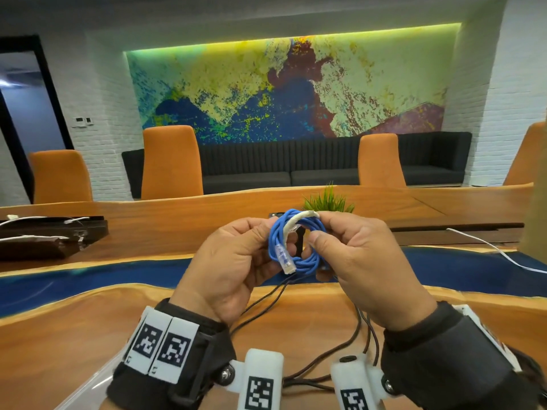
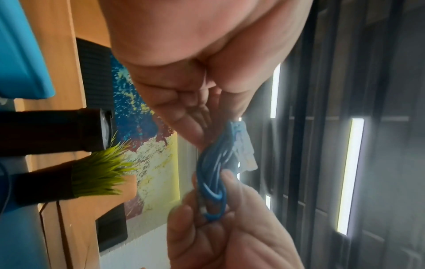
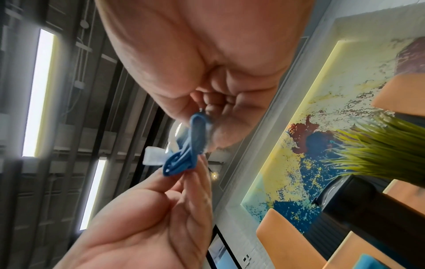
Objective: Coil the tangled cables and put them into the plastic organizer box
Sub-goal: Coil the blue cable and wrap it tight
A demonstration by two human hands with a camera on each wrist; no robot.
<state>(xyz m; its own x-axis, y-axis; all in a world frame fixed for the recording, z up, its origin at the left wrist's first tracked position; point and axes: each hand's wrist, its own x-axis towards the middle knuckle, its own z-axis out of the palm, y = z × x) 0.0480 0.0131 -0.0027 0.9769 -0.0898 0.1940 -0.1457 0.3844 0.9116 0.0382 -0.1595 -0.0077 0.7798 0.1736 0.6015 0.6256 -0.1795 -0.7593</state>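
Observation:
A blue cable [image 1: 299, 261], wound into a small coil, is held up above the table between both hands. My left hand [image 1: 263, 241] grips the coil's left side, and the clear plug [image 1: 284, 258] hangs in front of its fingers. My right hand [image 1: 319, 227] pinches the coil's right side, with its index fingertip on the end of a white tie [image 1: 296, 222] that lies over the top of the coil. In the left wrist view the blue cable [image 2: 214, 172] runs between both hands. The right wrist view shows the blue cable [image 3: 186, 154] edge-on.
Thin black cables [image 1: 266, 303] lie on the wooden table [image 1: 88, 327] under my hands. A translucent plastic edge [image 1: 85, 389] shows at the lower left. A potted grass plant [image 1: 328, 201] stands behind the coil, a white cable [image 1: 488, 247] lies at right, a dark tray [image 1: 44, 235] at left.

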